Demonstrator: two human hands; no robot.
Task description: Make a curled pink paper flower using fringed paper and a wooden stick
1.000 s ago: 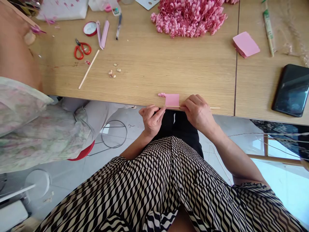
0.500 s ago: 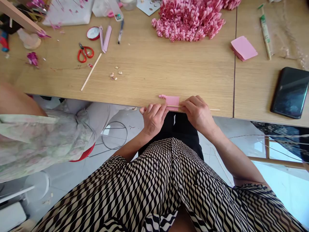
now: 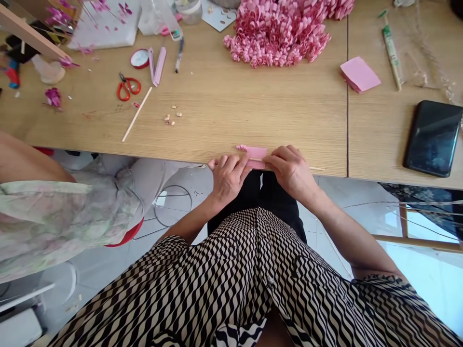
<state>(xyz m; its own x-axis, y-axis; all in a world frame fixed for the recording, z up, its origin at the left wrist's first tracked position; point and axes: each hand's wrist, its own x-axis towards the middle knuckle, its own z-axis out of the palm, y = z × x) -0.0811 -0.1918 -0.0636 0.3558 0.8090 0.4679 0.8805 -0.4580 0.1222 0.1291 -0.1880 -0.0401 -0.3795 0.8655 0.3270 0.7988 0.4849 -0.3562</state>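
Observation:
At the table's front edge lies a small pink paper piece (image 3: 256, 151), with curled strips at its upper left corner. A thin wooden stick (image 3: 317, 168) crosses it sideways; its right end sticks out past my right hand (image 3: 291, 168). That hand is closed on the stick, fingertips at the paper's right side. My left hand (image 3: 228, 176) is closed at the paper's left side, fingers pinching the paper and the stick's left part, which its fingers hide.
A heap of curled pink paper (image 3: 278, 33) lies at the back. Pink sheets (image 3: 360, 74) and a black phone (image 3: 433, 138) are right. Leftward are red-handled scissors (image 3: 128, 86), a tape roll (image 3: 140, 58) and another stick (image 3: 136, 114). A person in a floral garment (image 3: 72, 221) sits close on my left.
My right hand has slid slightly left along the paper, and now covers more of its right side. My left hand stays about in place. The view has shifted a little.

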